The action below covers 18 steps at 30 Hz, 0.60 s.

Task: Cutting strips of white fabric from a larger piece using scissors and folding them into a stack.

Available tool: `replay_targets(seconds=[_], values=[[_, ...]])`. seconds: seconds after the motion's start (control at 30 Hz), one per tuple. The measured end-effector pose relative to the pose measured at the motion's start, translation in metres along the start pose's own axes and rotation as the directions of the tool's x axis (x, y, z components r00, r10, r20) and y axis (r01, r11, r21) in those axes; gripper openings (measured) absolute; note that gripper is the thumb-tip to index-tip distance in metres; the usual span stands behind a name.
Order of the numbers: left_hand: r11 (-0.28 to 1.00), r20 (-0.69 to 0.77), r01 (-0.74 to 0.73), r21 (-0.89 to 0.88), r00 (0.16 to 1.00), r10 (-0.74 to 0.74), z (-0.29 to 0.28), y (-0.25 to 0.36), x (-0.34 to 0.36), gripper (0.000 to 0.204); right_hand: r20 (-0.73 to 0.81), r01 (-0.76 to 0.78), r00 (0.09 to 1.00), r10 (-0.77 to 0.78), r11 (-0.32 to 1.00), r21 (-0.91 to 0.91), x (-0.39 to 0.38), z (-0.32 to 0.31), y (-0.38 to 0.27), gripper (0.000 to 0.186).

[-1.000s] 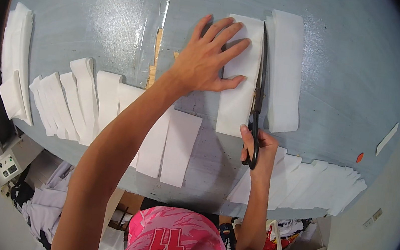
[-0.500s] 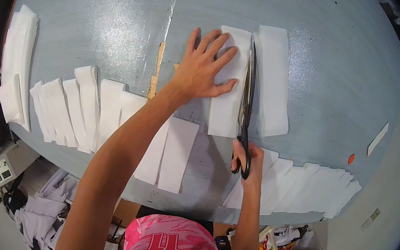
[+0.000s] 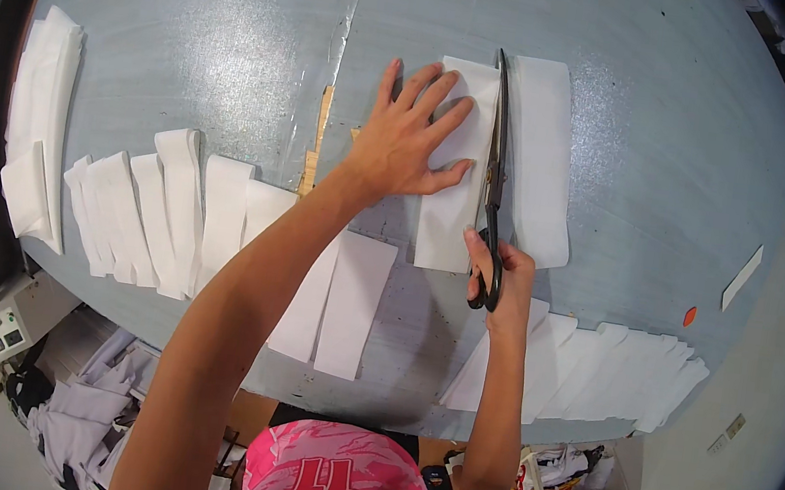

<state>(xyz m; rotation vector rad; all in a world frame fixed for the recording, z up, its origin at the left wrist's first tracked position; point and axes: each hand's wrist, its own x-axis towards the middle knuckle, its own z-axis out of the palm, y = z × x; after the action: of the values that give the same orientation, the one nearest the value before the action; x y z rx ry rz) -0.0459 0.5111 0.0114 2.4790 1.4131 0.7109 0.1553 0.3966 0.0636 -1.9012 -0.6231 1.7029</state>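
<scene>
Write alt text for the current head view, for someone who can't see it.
A person's right hand holds black-handled scissors along the right edge of a white strip, while the left hand is spread over that strip. Another white strip lies right of the scissors; overlapping white strips line the near side of the grey-blue table.

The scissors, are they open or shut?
The scissors look shut or nearly so: the blades form one narrow line, and the right hand holds the handle loops close together.
</scene>
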Motion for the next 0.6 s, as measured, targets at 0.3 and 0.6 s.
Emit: replay_targets(seconds=[0.3,0.6], values=[[0.998,-0.087,0.043,0.037,0.995,-0.039,0.01,-0.003,-0.001,0.061,-0.046,0.184,0.982,-0.18,0.978,0.101,-0.049,-0.02,0.031,0.026],[0.995,-0.131,0.066,0.08,0.99,-0.055,0.008,0.002,0.001,0.067,-0.254,0.163,0.936,-0.245,0.939,-0.304,-0.187,-0.079,0.141,0.037]])
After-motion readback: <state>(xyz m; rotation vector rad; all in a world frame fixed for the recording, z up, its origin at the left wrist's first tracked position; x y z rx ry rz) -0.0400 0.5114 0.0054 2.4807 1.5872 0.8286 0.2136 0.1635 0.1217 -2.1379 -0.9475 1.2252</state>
